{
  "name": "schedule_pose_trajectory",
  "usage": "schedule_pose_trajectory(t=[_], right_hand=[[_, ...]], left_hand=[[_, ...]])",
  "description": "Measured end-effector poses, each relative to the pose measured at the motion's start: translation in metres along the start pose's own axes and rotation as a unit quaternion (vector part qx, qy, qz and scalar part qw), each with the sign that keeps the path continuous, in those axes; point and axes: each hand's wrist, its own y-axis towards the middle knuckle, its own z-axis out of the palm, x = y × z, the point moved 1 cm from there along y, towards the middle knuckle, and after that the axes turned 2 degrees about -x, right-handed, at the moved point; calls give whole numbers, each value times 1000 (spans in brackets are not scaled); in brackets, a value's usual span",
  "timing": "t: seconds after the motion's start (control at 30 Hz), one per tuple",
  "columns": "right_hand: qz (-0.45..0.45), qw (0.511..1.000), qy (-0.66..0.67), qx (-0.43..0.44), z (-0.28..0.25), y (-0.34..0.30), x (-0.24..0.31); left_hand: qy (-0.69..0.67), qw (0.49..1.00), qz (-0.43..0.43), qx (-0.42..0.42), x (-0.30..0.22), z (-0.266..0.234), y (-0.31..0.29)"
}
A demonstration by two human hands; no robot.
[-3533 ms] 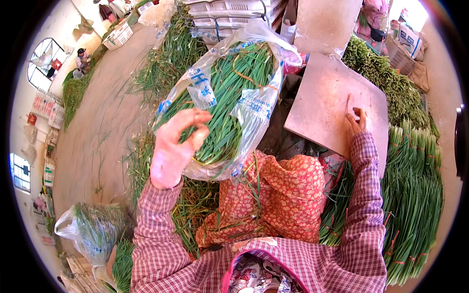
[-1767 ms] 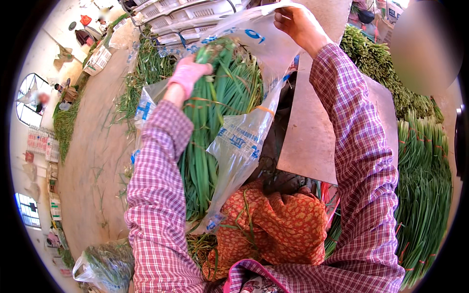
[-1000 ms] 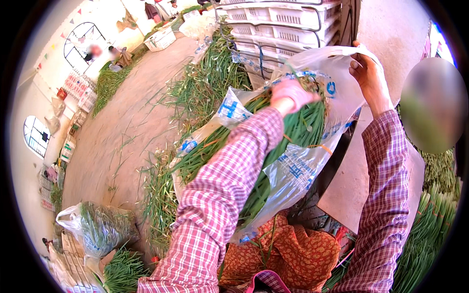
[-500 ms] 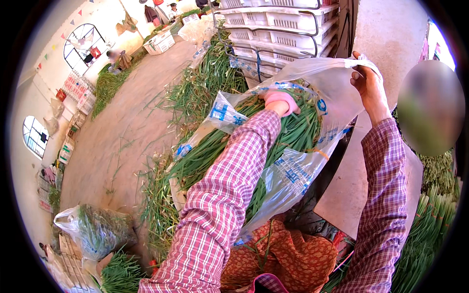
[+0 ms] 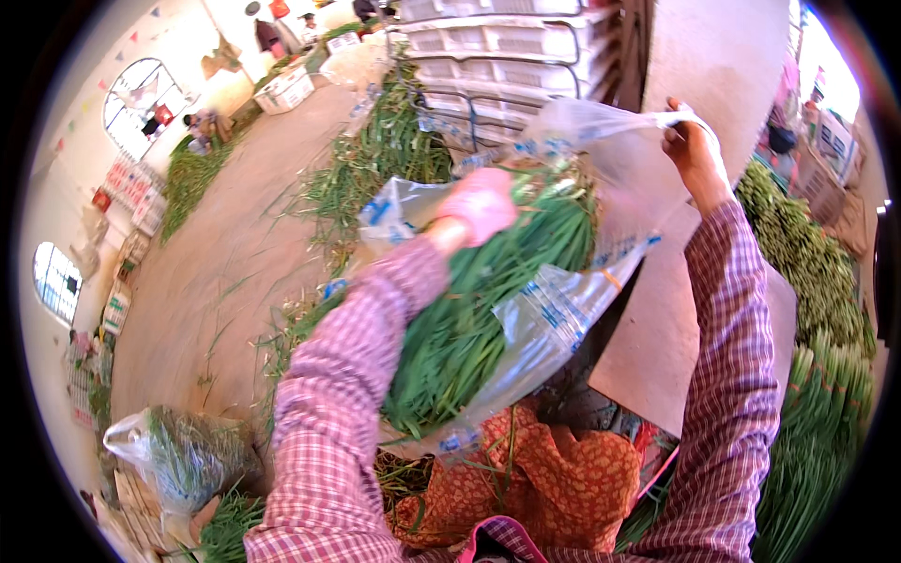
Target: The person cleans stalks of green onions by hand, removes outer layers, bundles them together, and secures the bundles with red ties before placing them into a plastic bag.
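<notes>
A clear plastic bag (image 5: 560,308) with blue print lies spread open in front of me, holding a thick heap of long green chives (image 5: 469,324). My right hand (image 5: 693,150), bare, pinches the bag's rim between thumb and fingers and holds it up at the far right. The plastic stretches taut from that grip. My left hand (image 5: 479,205), in a pink glove, is over the chives near the bag's far left edge. Motion smears its fingers, so whether it grips anything is unclear. The chives' pale ends show at the far side.
White plastic crates (image 5: 507,56) are stacked behind the bag. Loose greens (image 5: 389,150) lie on the floor to the left. Bundled greens (image 5: 817,403) are piled at right. A filled plastic bag (image 5: 192,455) stands at lower left. Orange patterned cloth (image 5: 554,479) covers my lap.
My left hand has moved left, from deep among the chives to near the bag's left edge. More of the chives show now. My right hand still grips the rim.
</notes>
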Motion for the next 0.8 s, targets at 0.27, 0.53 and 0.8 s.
schedule_pose_trajectory(t=[0.27,0.53,0.8], right_hand=[[72,993,-62,73,-20,-10,-10],[-21,867,-399,298,68,-156,-29],[-363,855,-370,34,122,-220,-43]], left_hand=[[-490,870,26,-56,61,-75,-157],[-534,824,-99,-162,70,-70,-188],[-614,788,-22,-50,48,-60,-184]])
